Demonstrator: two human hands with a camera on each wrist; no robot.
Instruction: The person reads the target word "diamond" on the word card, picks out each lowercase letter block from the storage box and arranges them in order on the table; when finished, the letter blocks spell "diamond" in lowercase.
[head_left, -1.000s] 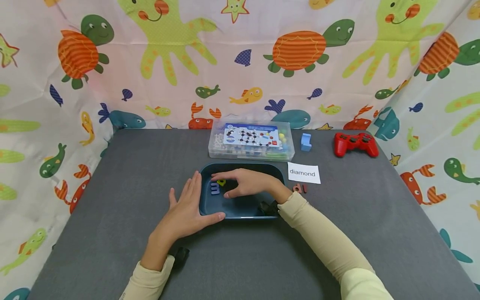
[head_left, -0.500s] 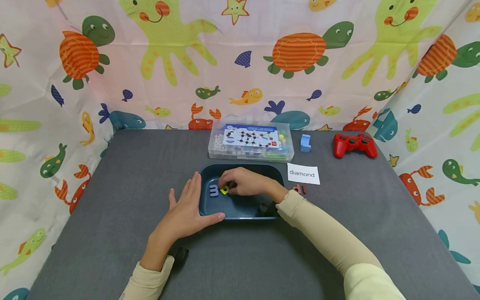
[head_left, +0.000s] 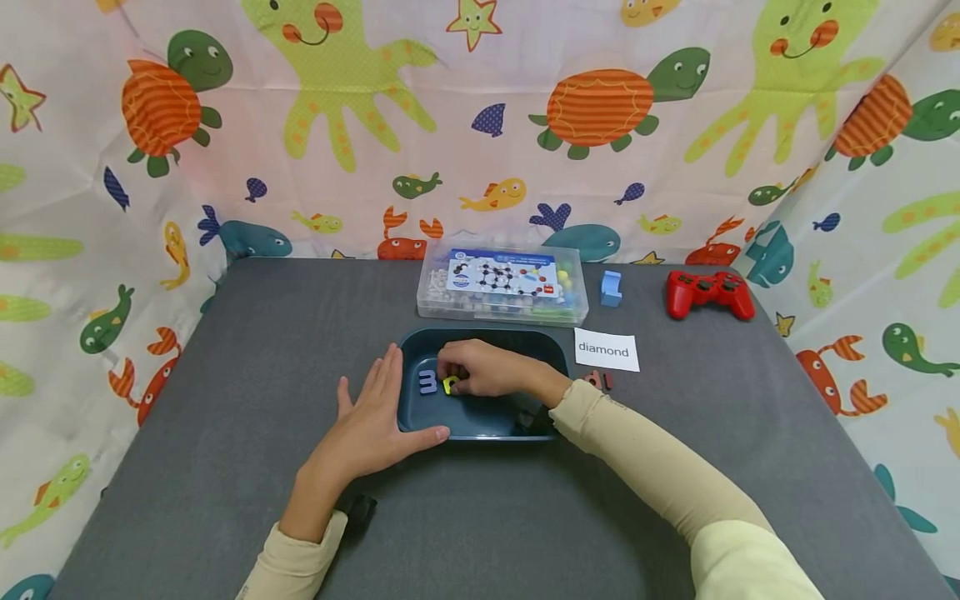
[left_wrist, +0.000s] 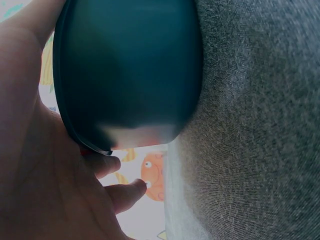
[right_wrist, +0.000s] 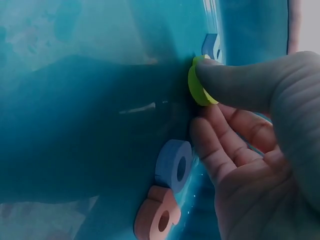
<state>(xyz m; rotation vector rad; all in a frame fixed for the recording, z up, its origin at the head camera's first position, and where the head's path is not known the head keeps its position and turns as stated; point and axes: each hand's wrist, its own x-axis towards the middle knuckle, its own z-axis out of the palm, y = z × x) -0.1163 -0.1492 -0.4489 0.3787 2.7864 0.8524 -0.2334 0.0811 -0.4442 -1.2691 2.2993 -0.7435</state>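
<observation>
A dark blue tray [head_left: 468,423] sits mid-table. Inside it, my right hand [head_left: 491,369] pinches a yellow-green toy letter [head_left: 450,384], its thumb [right_wrist: 235,82] pressed on the piece in the right wrist view. Just left of that letter lies a blue letter m [head_left: 427,382]. The right wrist view also has a blue ring-shaped letter [right_wrist: 172,162] and a reddish letter [right_wrist: 152,215] on the tray floor below the fingers. My left hand [head_left: 367,423] rests along the tray's left end, fingers straight and thumb at the front rim. The left wrist view has the tray's outer wall [left_wrist: 130,65] beside the palm.
Right of the tray lie a card reading "diamond" [head_left: 607,349] and reddish letters [head_left: 593,379], partly behind the right wrist. Behind stand a clear plastic box [head_left: 502,310], a light blue block [head_left: 611,287] and a red game controller [head_left: 709,293]. A patterned curtain [head_left: 450,125] surrounds the table.
My right hand's outstretched fingers have closed on the yellow-green letter, which has shifted slightly right and toward the front of the tray. The left hand has stayed in place.
</observation>
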